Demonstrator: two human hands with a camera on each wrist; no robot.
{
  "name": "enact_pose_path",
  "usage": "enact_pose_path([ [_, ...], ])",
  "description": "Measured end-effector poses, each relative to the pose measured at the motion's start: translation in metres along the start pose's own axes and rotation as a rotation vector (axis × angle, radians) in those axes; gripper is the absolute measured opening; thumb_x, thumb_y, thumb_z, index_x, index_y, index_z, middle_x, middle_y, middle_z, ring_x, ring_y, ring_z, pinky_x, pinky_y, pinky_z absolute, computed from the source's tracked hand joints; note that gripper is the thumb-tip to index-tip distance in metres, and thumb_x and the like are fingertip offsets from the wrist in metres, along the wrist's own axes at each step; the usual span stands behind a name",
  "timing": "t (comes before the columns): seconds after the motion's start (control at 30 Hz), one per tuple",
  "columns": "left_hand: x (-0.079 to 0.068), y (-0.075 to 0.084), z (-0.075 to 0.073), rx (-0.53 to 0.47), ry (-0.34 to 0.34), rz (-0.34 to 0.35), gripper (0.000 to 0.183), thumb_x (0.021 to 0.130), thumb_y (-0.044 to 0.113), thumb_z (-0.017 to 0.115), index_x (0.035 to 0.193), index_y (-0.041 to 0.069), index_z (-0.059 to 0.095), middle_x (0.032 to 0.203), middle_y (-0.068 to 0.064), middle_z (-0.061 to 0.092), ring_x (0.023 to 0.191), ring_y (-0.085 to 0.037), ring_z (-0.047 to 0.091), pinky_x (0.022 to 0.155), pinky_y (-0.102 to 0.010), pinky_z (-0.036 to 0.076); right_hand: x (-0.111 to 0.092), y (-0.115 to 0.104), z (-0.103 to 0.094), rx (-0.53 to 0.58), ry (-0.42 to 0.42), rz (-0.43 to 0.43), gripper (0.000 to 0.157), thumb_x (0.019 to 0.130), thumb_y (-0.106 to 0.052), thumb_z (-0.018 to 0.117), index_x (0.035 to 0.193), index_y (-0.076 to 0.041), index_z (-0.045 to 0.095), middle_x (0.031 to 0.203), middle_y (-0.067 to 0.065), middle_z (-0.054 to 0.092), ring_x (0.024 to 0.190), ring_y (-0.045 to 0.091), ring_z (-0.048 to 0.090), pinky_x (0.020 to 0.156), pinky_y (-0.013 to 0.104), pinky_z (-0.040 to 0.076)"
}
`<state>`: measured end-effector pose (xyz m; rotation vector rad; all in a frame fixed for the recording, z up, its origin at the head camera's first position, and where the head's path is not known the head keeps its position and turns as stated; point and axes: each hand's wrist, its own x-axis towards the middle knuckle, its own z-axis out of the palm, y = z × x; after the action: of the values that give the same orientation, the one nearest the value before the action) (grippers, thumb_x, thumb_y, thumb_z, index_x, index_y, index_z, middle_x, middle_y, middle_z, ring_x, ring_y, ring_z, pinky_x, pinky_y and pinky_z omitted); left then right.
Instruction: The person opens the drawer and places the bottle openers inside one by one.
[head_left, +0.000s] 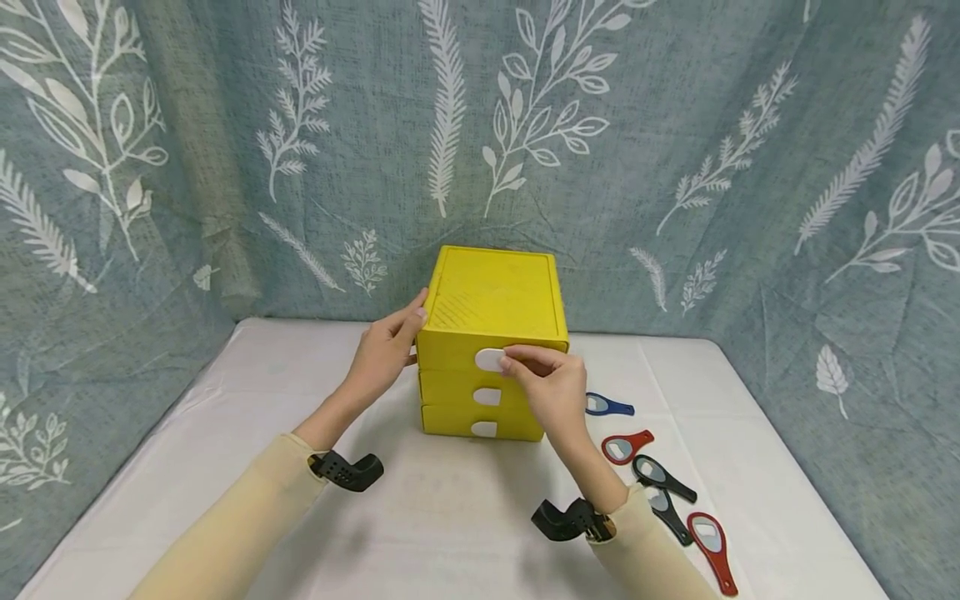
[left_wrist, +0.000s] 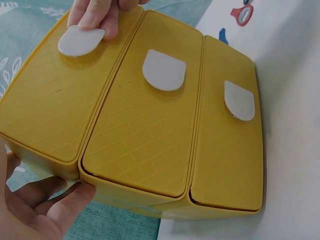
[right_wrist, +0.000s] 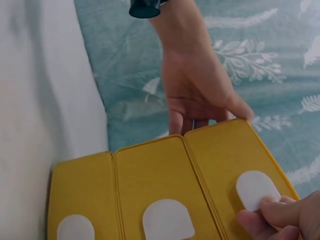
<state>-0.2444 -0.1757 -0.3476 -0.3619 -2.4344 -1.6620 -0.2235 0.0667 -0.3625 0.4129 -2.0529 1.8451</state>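
Observation:
A yellow three-drawer box (head_left: 495, 287) stands on the table, all its drawers closed, each with a white rounded pull tab. My left hand (head_left: 384, 350) rests against the box's left side, thumb near the top front edge. In the right wrist view the same left hand (right_wrist: 197, 85) shows its fingers passing behind the side wall. With thumb and fingers, my right hand (head_left: 551, 387) pinches the top drawer's pull tab (head_left: 490, 360). The left wrist view shows that tab (left_wrist: 77, 41) under the right hand's fingertips (left_wrist: 90, 20).
Right of the box lie several bottle openers: a blue one (head_left: 609, 405), a red one (head_left: 626, 447), black ones (head_left: 663, 477) that overlap, and another red one (head_left: 712, 550) near the front. A patterned curtain (head_left: 360, 167) hangs behind the white-covered table (head_left: 420, 517).

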Motion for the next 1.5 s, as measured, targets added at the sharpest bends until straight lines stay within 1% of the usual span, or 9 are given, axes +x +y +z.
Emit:
enact_pose_path([
  [0.17, 0.001, -0.001, -0.001, 0.013, 0.009, 0.004, 0.056, 0.102, 0.057, 0.041, 0.152, 0.034, 0.035, 0.151, -0.005, 0.04, 0.124, -0.029, 0.053, 0.081, -0.04, 0.058, -0.001, 0.001, 0.001, -0.005, 0.007, 0.001, 0.008, 0.084, -0.008, 0.079, 0.092, -0.006, 0.08, 0.082, 0.005, 0.073, 0.074, 0.02, 0.071, 0.064, 0.027, 0.058],
  [0.37, -0.001, 0.0, 0.0, 0.025, 0.027, 0.007, 0.057, 0.101, 0.057, 0.04, 0.153, 0.033, 0.036, 0.15, -0.004, 0.04, 0.125, -0.028, 0.053, 0.08, -0.039, 0.058, -0.007, 0.005, -0.006, 0.021, -0.068, 0.032, 0.014, 0.089, -0.016, 0.076, 0.102, -0.011, 0.08, 0.084, 0.011, 0.072, 0.048, 0.018, 0.05, 0.041, 0.022, 0.04],
  [0.5, -0.002, 0.0, 0.001, 0.023, 0.021, 0.006, 0.058, 0.102, 0.057, 0.04, 0.153, 0.03, 0.036, 0.151, -0.004, 0.04, 0.127, -0.027, 0.05, 0.08, -0.038, 0.058, -0.017, 0.003, -0.016, 0.066, -0.104, 0.083, 0.02, 0.09, -0.019, 0.075, 0.108, -0.01, 0.078, 0.085, 0.023, 0.069, 0.045, 0.02, 0.048, 0.042, 0.022, 0.044],
  [0.67, -0.001, -0.001, 0.002, 0.03, 0.028, 0.018, 0.059, 0.101, 0.058, 0.04, 0.153, 0.03, 0.036, 0.151, -0.005, 0.04, 0.128, -0.027, 0.05, 0.08, -0.039, 0.058, -0.032, 0.007, -0.027, 0.06, -0.066, 0.185, 0.017, 0.091, -0.014, 0.073, 0.106, -0.007, 0.078, 0.084, 0.018, 0.071, 0.046, 0.023, 0.051, 0.042, 0.023, 0.045],
  [0.8, -0.001, -0.001, 0.001, 0.039, 0.042, 0.023, 0.059, 0.101, 0.058, 0.04, 0.153, 0.029, 0.037, 0.15, -0.006, 0.04, 0.128, -0.028, 0.05, 0.079, -0.041, 0.058, -0.04, 0.019, -0.027, 0.038, -0.092, 0.24, 0.018, 0.09, -0.011, 0.074, 0.107, -0.005, 0.077, 0.084, 0.019, 0.07, 0.048, 0.022, 0.053, 0.044, 0.022, 0.047],
  [1.0, -0.001, -0.001, 0.005, 0.023, 0.039, 0.022, 0.058, 0.102, 0.056, 0.041, 0.153, 0.029, 0.037, 0.15, -0.007, 0.04, 0.128, -0.029, 0.049, 0.081, -0.043, 0.057, -0.047, 0.033, -0.025, 0.048, -0.129, 0.272, 0.023, 0.089, -0.008, 0.075, 0.111, -0.004, 0.075, 0.092, 0.024, 0.069, 0.05, 0.019, 0.058, 0.047, 0.023, 0.052],
  [1.37, 0.0, -0.002, 0.003, -0.001, 0.027, 0.023, 0.058, 0.102, 0.054, 0.041, 0.153, 0.026, 0.038, 0.151, -0.007, 0.04, 0.127, -0.03, 0.051, 0.08, -0.042, 0.058, -0.046, 0.043, -0.019, 0.109, -0.175, 0.279, 0.028, 0.091, -0.003, 0.07, 0.118, -0.006, 0.073, 0.105, 0.017, 0.071, 0.054, 0.024, 0.065, 0.05, 0.03, 0.057],
  [1.43, 0.0, -0.002, 0.003, 0.0, 0.025, 0.02, 0.058, 0.102, 0.055, 0.041, 0.153, 0.027, 0.038, 0.151, -0.007, 0.04, 0.12, -0.031, 0.056, 0.08, -0.041, 0.058, -0.046, 0.044, -0.018, 0.116, -0.182, 0.286, 0.028, 0.091, -0.003, 0.07, 0.119, -0.006, 0.073, 0.105, 0.017, 0.071, 0.055, 0.025, 0.066, 0.051, 0.03, 0.057],
  [1.5, 0.001, -0.002, 0.003, 0.004, 0.027, 0.017, 0.057, 0.102, 0.055, 0.04, 0.152, 0.029, 0.038, 0.151, -0.007, 0.04, 0.102, -0.032, 0.062, 0.08, -0.04, 0.058, -0.045, 0.044, -0.017, 0.123, -0.187, 0.297, 0.027, 0.091, -0.004, 0.07, 0.119, -0.006, 0.073, 0.106, 0.018, 0.071, 0.056, 0.026, 0.066, 0.052, 0.031, 0.058],
])
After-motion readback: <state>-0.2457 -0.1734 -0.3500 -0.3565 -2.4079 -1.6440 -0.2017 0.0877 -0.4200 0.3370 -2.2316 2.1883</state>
